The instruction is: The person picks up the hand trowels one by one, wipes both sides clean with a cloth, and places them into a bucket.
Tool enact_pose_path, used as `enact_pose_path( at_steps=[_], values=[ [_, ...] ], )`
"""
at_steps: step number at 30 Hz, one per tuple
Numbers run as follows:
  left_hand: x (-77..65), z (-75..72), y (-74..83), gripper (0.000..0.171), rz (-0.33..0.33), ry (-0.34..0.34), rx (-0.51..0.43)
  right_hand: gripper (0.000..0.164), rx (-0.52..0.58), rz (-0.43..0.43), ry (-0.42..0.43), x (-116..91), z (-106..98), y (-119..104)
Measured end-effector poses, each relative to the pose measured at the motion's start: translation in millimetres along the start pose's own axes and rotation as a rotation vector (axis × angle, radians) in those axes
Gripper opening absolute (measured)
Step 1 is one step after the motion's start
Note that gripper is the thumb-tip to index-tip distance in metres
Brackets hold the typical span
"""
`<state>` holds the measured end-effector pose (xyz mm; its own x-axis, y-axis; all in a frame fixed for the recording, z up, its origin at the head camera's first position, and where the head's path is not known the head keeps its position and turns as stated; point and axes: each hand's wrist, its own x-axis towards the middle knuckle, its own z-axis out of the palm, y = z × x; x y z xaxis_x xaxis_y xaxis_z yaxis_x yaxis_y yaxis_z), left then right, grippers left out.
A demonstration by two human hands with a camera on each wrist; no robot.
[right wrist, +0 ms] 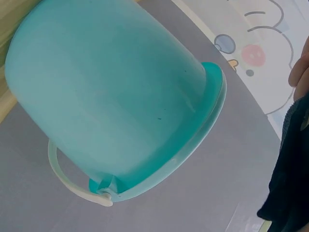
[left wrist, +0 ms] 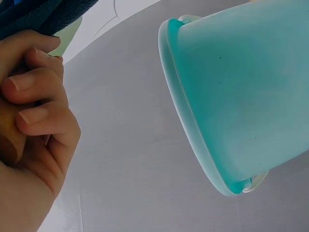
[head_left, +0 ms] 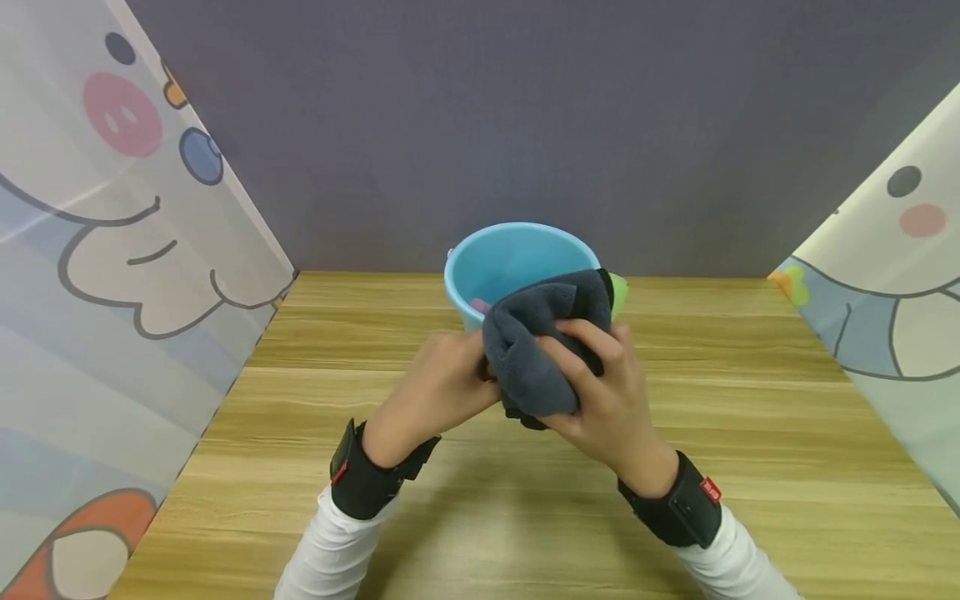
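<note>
A dark grey cloth (head_left: 540, 325) is bunched in front of the bucket's rim. My right hand (head_left: 603, 396) grips it, fingers spread over its folds. My left hand (head_left: 442, 379) is at the cloth's left side. In the left wrist view its fingers curl round a smooth brown object (left wrist: 9, 130), seen only in part; its kind cannot be told. A light green piece (head_left: 618, 293) sticks out beyond the cloth's far right edge; the rest of it is hidden. Just behind the hands stands a light blue bucket (head_left: 517, 237) with something pinkish (head_left: 480, 306) inside.
The bucket stands on a wood-grain table (head_left: 360, 350) near its back edge, before a grey panel (head_left: 525, 108). A pale handle (right wrist: 72, 186) hangs at the bucket's side. Cartoon-printed sheets (head_left: 150, 250) flank the table on both sides.
</note>
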<state>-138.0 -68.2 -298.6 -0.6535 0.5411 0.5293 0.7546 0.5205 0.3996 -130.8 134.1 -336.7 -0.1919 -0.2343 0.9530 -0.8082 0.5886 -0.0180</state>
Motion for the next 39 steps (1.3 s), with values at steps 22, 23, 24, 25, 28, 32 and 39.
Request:
enact_pose_path(
  at_steps=[22,23,24,25,28,32,39],
  values=[
    [3.6,1.7,6.5,0.024,0.102,0.072,-0.104,0.036,-0.003,0.196,0.231,13,-17,14],
    [3.6,1.5,6.5,0.024,0.104,0.074,-0.104,0.039,0.007,0.216,0.234,13,-18,15],
    [3.5,1.5,6.3,0.024,0.108,0.076,-0.103,0.04,0.014,0.234,0.239,14,-19,15],
    [3.4,1.5,5.9,0.025,0.113,0.077,-0.101,0.041,0.019,0.251,0.243,14,-20,16],
    [3.5,1.0,5.5,0.026,0.13,0.076,-0.092,0.042,0.034,0.295,0.243,15,-23,17],
    [3.0,0.7,4.9,0.027,0.149,0.077,-0.089,0.042,0.062,0.36,0.245,14,-27,20],
    [0.2,1.3,3.0,0.029,0.145,0.09,-0.087,0.05,0.075,0.395,0.246,13,-30,28]
  ],
)
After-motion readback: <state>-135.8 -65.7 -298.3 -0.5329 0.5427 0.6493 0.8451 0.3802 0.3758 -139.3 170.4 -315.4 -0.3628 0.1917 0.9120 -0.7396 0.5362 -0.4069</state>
